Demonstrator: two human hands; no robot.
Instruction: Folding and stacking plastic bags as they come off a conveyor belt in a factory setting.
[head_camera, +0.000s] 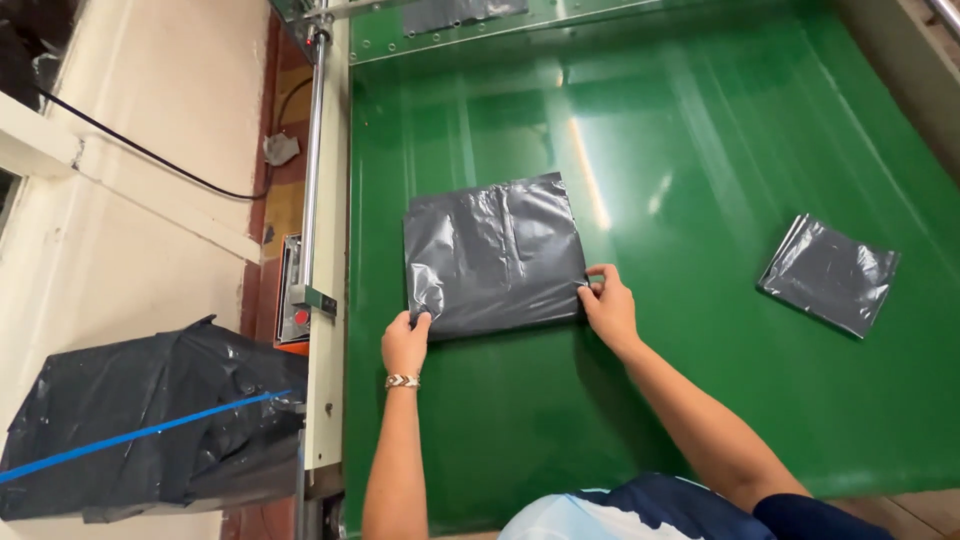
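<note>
Green table (700, 400): left hand (404, 343) and right hand (608, 305) pinch the near corners of a folded grey plastic bag (495, 250); another bag (830, 273) lies well apart.

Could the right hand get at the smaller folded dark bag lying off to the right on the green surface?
Probably yes. The right hand grips the bigger bag's corner, and only bare green surface lies between it and the smaller bag. It would have to let go first.
</note>
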